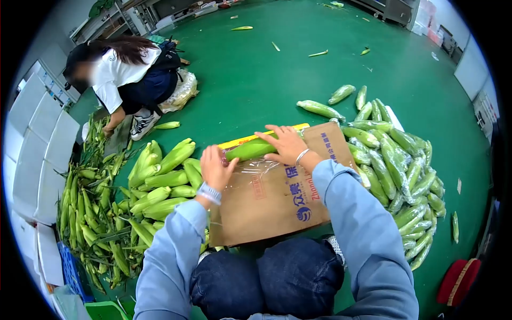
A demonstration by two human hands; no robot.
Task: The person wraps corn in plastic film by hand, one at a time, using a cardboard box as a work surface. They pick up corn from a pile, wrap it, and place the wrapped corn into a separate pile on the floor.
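Note:
An ear of corn in its green husk lies across the far part of a flattened cardboard box in front of my knees. My left hand is closed around the corn's left end. Over the right part of the ear, my right hand grips it, with fingers on the far side and thumb on the near side. Clear plastic film spreads on the cardboard below the corn. Behind the ear runs a long yellow-edged strip, partly hidden by my hands and the corn.
Unwrapped husked corn is heaped at my left, beside a larger pile. Film-wrapped corn is piled on my right. At the far left, a crouching person reaches into the corn. A red stool-like object stands at lower right.

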